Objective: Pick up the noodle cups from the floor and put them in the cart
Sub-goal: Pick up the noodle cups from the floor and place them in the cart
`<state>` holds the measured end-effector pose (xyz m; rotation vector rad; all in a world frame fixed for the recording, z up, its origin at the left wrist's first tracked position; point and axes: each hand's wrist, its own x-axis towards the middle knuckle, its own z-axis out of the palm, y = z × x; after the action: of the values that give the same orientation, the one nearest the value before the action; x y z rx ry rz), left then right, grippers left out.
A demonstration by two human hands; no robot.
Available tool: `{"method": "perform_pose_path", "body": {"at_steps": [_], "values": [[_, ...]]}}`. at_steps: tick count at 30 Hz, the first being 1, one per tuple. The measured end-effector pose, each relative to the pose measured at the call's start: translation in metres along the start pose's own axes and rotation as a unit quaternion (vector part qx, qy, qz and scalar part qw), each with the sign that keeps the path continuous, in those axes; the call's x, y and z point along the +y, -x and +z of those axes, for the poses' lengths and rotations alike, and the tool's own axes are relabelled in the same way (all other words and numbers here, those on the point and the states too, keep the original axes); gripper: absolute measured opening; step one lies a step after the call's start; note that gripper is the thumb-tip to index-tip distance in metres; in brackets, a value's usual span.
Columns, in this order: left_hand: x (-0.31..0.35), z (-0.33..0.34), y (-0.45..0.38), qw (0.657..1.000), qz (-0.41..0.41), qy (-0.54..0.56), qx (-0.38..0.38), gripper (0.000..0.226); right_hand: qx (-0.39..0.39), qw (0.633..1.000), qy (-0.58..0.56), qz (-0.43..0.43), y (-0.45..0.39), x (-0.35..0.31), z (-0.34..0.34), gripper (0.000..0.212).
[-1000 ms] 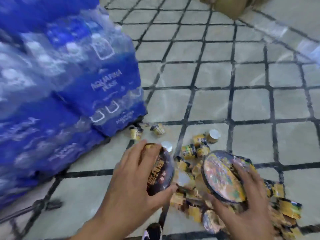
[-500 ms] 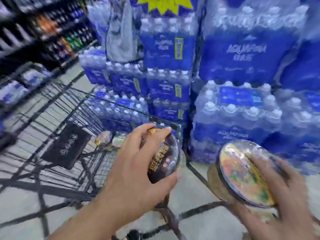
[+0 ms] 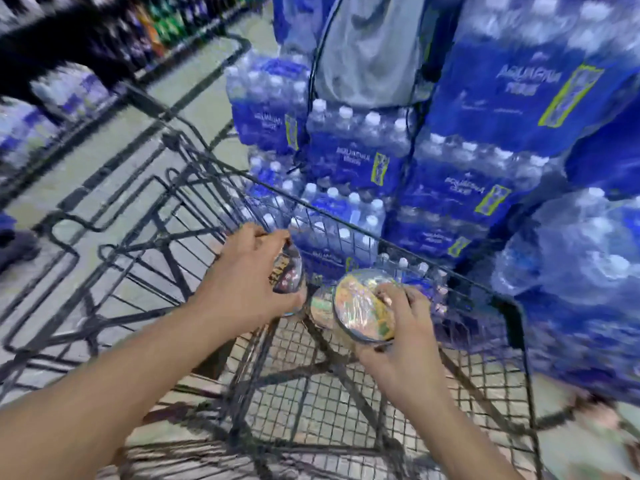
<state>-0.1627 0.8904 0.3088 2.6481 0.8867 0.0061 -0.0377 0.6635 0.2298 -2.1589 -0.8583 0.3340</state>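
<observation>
Head view: we hold both hands over cart (image 3: pixel 512 306) basket. Left hand (image 3: pixel 242 285) grips dark noodle cup (image 3: pixel 289 271); right hand (image 3: pixel 405 327) grips yellow-lidded noodle cup (image 3: pixel 360 306). Another cup (image 3: pixel 320 306) lies inside. Placing step; next we likely lower, let go.

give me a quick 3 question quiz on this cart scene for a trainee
1. True or false: both hands hold a noodle cup over the cart basket.
2. Which cup shows a bright, multicoloured lid? A) the one in the left hand B) the one in the right hand
3. What is stacked behind the cart?

Key
1. True. The left hand grips a dark noodle cup, and the right hand grips a colourful-lidded noodle cup, both above the cart.
2. B.
3. Blue packs of bottled water.
</observation>
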Motion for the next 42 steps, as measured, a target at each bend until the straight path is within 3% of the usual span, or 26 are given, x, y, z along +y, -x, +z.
{"method": "perform_pose_path", "body": {"at_steps": [6,15,21,25,29,33,37,42], "values": [[-0.052,0.067,-0.065,0.995,0.047,-0.064,-0.059,0.108,-0.006,0.995,0.094,0.044,-0.050,0.023,0.084,0.081],[-0.087,0.152,-0.100,0.985,0.081,-0.094,-0.119,0.112,-0.035,0.978,0.188,0.088,-0.076,0.060,0.149,0.090],[-0.090,0.158,-0.100,0.980,0.056,-0.130,-0.140,0.114,-0.069,0.977,0.177,0.101,-0.073,0.058,0.144,0.089],[-0.067,0.127,-0.078,0.994,0.053,-0.027,-0.092,0.092,-0.057,0.986,0.126,0.095,-0.054,0.033,0.093,0.087],[0.009,0.097,-0.037,0.988,0.122,0.094,-0.008,0.075,0.041,0.993,0.087,0.064,-0.005,0.019,0.002,0.079],[0.150,0.097,0.007,0.967,0.222,0.125,-0.023,0.071,0.154,0.982,0.062,0.086,0.083,0.053,-0.106,0.074],[0.299,0.133,0.064,0.917,0.359,0.147,-0.093,0.069,0.243,0.945,0.081,0.205,0.207,0.138,-0.206,0.069],[0.458,0.220,0.149,0.880,0.450,0.063,-0.136,0.074,0.259,0.888,0.133,0.356,0.379,0.256,-0.306,0.071]]}}
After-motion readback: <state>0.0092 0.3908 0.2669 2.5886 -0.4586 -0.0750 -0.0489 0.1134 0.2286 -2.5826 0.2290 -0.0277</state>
